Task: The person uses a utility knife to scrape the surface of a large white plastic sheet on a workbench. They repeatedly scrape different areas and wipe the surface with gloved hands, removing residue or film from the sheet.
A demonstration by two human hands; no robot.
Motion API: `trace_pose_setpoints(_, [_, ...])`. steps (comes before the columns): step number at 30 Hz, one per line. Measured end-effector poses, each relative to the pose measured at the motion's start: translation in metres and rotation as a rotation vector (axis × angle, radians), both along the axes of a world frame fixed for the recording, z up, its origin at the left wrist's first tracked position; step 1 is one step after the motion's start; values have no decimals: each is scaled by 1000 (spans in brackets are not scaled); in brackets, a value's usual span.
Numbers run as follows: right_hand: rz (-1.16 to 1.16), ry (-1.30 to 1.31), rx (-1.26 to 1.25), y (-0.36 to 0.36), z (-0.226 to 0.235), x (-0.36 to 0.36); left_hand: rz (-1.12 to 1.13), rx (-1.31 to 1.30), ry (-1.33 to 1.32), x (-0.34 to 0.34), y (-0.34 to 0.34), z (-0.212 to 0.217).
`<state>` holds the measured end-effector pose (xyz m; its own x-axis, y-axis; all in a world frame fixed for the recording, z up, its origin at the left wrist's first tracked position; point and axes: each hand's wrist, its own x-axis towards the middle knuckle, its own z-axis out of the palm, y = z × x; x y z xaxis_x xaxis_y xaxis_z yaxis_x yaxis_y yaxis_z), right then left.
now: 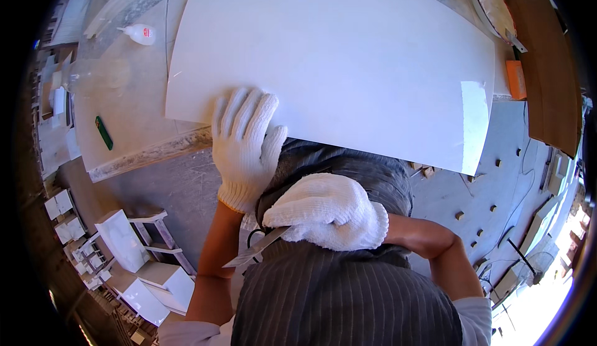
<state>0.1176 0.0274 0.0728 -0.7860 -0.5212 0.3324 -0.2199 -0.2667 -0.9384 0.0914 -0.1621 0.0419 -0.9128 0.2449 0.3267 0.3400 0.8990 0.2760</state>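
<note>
A large white sheet point(323, 60) lies across the worktable point(130, 97), its near edge close to my body. My left hand point(247, 144), in a white knitted glove, rests with spread fingers on the sheet's near left edge. In front of my striped apron point(336, 296), my gloved right hand point(329, 212) is closed around a flat metal blade point(260, 246). The blade's pointed end sticks out to the lower left; its handle, if any, is hidden in the glove. A shiny pale strip point(474, 128) shows at the sheet's right end.
On the table's left are a white squeeze bottle point(140, 33) and a green utility knife point(104, 132). At the far right stand a round tub point(491, 7), an orange block point(515, 79) and a brown board point(544, 66). White box-like pieces point(124, 243) stand at lower left.
</note>
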Motion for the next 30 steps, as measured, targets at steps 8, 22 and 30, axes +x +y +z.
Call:
trace_pose_setpoints(8, [3,-9,20,1,-4,1,-71,-70,-56,-24,19,0])
trace_pose_setpoints(22, [-11,-41,-16,4,-6,2,-197,-71,-171,2,31,17])
trace_pose_setpoints(30, [38,-104,-86,7,0,7,-340,91,-86,19,18,3])
